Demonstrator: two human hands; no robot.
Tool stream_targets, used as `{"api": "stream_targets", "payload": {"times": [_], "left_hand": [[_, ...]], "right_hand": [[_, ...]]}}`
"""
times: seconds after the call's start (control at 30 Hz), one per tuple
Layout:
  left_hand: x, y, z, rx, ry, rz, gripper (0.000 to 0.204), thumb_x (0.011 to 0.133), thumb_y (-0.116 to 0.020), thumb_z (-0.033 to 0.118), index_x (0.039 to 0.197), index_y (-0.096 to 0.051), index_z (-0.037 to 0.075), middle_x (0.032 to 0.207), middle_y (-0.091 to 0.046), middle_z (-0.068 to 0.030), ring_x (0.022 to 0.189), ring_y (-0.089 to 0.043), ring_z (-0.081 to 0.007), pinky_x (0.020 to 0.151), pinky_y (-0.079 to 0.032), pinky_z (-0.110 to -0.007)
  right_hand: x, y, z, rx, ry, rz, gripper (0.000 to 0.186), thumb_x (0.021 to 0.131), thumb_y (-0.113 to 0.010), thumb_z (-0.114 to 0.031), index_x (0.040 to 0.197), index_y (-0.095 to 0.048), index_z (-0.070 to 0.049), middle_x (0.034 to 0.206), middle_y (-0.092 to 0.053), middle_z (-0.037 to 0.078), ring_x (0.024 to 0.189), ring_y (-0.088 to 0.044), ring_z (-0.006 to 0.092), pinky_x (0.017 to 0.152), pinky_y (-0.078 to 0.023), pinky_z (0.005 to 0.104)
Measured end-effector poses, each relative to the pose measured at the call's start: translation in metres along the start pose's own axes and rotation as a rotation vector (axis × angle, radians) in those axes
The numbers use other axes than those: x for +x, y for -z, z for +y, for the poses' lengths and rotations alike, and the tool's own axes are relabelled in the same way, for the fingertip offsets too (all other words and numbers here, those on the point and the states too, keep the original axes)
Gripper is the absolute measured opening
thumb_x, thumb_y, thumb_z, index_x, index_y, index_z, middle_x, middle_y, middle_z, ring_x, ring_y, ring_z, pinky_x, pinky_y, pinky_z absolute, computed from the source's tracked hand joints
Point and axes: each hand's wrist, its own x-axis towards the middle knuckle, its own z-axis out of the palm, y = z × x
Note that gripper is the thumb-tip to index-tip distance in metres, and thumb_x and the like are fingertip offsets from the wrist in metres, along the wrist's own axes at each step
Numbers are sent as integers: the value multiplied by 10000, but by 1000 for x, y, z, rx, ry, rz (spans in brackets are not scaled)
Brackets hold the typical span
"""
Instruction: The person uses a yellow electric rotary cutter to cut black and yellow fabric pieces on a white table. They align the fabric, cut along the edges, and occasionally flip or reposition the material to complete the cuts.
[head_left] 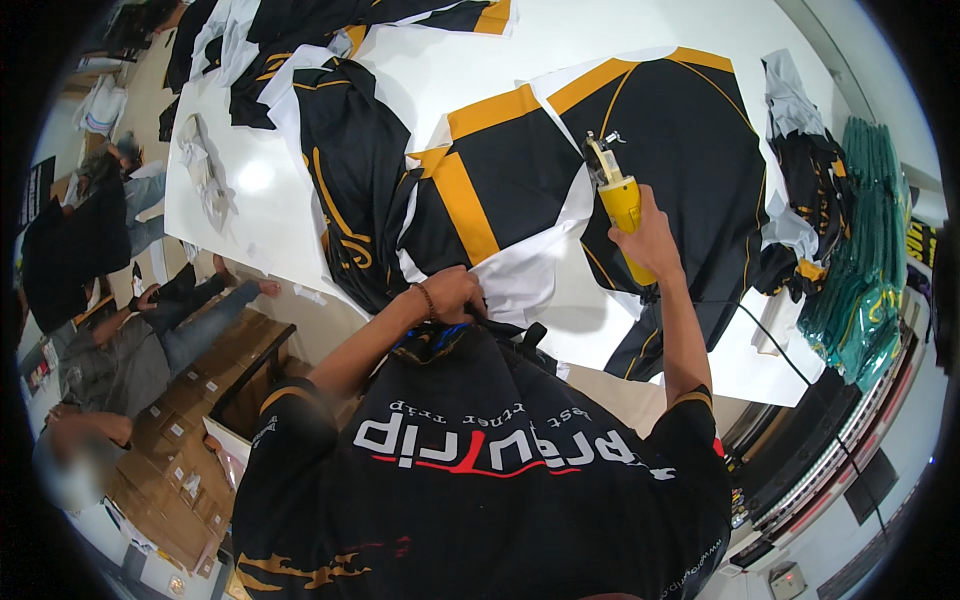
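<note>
My right hand (pixel 650 238) is wrapped around the yellow body of an electric fabric cutter (pixel 620 200), its metal head pointing away from me. The cutter is over the left side of a large black fabric panel (pixel 690 130) with orange edging. Left of it lies another black piece with orange bands (pixel 505 190), with white fabric (pixel 515 285) along its margins. At the near table edge, my left hand (pixel 450 297) is closed on fabric below that banded piece. Its fingertips are partly hidden. A dark cord (pixel 780 335) runs off to the right.
The white table (pixel 270 215) carries a crumpled black piece (pixel 350 170) at left and more fabric (pixel 290 40) at the far left. Scraps (pixel 800 190) and green plastic-wrapped garments (pixel 860 240) are at right. Two people sit at left near brown cardboard (pixel 190 440).
</note>
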Motion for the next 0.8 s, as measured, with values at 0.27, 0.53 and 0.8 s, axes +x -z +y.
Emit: {"api": "stream_targets", "payload": {"times": [0.27, 0.53, 0.8], "left_hand": [[-3, 2, 6, -1, 6, 37, 273, 720, -832, 225, 993, -838, 217, 988, -761, 0, 1016, -670, -232, 915, -464, -403], [-6, -3, 1, 23, 5, 23, 272, 752, -810, 235, 1023, -832, 234, 1025, -759, 19, 1072, -659, -212, 953, -451, -402], [0, -9, -6, -10, -24, 10, 245, 784, -810, 251, 1026, -821, 214, 1051, -753, -17, 1025, -686, -265, 986, -479, -408]], "right_hand": [[35, 9, -20, -62, 92, -17, 782, 753, -792, -191, 1423, -421, -31, 1215, -698, 302, 1117, -695, 469, 999, -538, 476], [66, 12, -59, -68, 139, -37, 726, 765, -784, -197, 1367, -432, 2, 1185, -693, 327, 1113, -687, 491, 976, -547, 484], [116, 10, -84, -23, 264, -7, 747, 772, -796, -250, 1359, -440, 43, 1173, -697, 319, 1099, -692, 480, 953, -548, 486]]}}
